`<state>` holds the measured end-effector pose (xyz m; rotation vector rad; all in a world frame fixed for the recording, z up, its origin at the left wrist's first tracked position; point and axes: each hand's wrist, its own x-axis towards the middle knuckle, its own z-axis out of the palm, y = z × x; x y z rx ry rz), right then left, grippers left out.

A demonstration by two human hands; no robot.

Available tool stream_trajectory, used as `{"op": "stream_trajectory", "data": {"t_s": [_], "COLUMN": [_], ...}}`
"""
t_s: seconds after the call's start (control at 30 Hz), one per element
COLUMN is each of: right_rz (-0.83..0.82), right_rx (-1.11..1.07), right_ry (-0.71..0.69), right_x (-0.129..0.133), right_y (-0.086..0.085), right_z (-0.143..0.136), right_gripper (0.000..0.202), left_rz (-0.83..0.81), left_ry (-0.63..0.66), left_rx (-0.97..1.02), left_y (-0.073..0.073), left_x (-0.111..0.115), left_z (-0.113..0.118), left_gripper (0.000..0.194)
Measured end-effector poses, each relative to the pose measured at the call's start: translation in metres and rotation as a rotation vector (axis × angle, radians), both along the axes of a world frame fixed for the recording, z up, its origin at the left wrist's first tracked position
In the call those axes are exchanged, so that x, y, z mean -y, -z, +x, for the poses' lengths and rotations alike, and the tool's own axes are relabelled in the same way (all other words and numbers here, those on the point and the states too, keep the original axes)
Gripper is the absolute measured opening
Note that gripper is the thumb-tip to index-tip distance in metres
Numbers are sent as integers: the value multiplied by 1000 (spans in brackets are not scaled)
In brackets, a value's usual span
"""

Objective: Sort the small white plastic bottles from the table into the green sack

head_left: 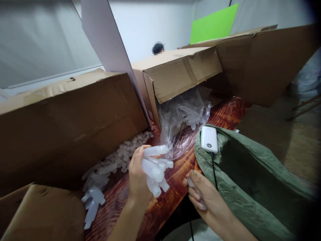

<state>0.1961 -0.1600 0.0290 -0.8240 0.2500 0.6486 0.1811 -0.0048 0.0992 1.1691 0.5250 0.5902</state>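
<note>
A bunch of translucent white plastic bottles (153,169) fans out from my left hand (137,169), whose fingers are wrapped round their far ends. The bottles' necks point to the right, over the wood-patterned table (173,187). Lower and to the right, my right hand (204,190) is closed on a single pale plastic bottle (197,194), partly covered by the fingers. More bottles (92,204) lie loose on the table to the left of my left hand. Behind them stretches a heap of small whitish plastic pieces (125,150), too small to tell exactly.
An open cardboard box (185,72) lies on its side, a clear plastic bag (175,113) of bottles spilling out. Larger boxes stand left (75,117) and right (271,63). A white power bank (209,139) with a black cable rests on green fabric (250,160). A person's head shows behind.
</note>
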Motion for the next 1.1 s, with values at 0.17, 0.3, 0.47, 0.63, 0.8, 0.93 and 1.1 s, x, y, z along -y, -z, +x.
{"op": "stream_trajectory", "data": {"t_s": [0.17,0.3,0.47,0.63,0.8,0.93,1.1], "right_rz": [-366,-621,-618,-576,-650,-712,-838], "right_rx": [533,950,1294,1532,1658,1757,1838], "right_ry": [-65,-24,120,152,310,260,129], "right_x": [1,-1,-5,-5,-7,-4,5], "right_y": [-31,-53,-59,-58,-55,-52,-49], "right_z": [2,2,3,4,4,6,15], "right_gripper": [41,26,8,15,16,17,20], "left_rz": [-24,111,231,175,26,-51,-99], "left_ry": [-23,-110,-142,-113,-39,28,36], "left_rx": [35,74,94,119,124,86,64], "left_y": [0,-1,-2,-7,-11,-14,-13], "left_x": [4,9,15,18,23,23,23], "left_z": [-1,-7,-19,-22,-20,-20,-19], "left_gripper": [27,24,23,21,19,25,25]}}
